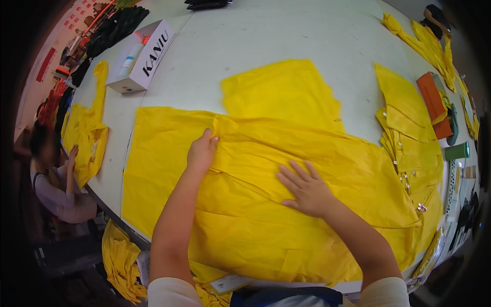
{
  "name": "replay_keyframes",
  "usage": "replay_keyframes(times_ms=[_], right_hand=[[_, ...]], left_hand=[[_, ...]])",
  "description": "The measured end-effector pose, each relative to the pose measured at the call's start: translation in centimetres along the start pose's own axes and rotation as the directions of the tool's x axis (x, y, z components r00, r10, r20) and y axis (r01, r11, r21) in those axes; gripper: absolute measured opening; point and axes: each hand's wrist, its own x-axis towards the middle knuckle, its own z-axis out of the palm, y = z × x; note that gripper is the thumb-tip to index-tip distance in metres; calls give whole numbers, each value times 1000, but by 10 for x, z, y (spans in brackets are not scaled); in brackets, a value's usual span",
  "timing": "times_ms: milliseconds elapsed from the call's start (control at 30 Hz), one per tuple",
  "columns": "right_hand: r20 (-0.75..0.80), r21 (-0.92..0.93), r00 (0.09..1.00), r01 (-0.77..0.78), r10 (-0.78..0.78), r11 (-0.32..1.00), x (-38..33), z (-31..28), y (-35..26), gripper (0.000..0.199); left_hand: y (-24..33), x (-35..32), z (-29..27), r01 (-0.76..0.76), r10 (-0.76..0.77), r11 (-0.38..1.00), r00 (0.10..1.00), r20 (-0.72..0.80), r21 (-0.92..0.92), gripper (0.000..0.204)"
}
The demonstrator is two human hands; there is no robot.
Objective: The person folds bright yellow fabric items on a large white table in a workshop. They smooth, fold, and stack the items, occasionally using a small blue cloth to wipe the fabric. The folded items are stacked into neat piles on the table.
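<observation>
Left grip (202,152) pinching yellow fabric (255,204)

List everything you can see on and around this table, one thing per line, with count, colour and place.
Large fabric sheet: one, yellow, table centre.
Folded piece: one, yellow, behind it.
Stack of cut pieces: one, yellow, right.
Box: one, white, far left.
Orange pouch: one, far right.
Green cup: one, right edge.
Table: one, white.
Co-worker: one, seated left.
Left hand: pinching a fold.
Right hand: flat on the sheet.

White box (140,56), orange folder (432,97), green cup (456,151), perhaps dark gloves (115,28).
</observation>
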Motion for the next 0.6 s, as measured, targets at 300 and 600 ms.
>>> replay_keyframes(times_ms=[300,600], right_hand=[[-90,-102,967,-249,240,963,-48,5,14,68],[-119,-71,961,-259,250,963,-47,10,11,66]], left_hand=[[105,-85,48,-664,664,742,747,-35,-93,64],[-37,-25,-16,-22,51,877,998,-48,481,66]])
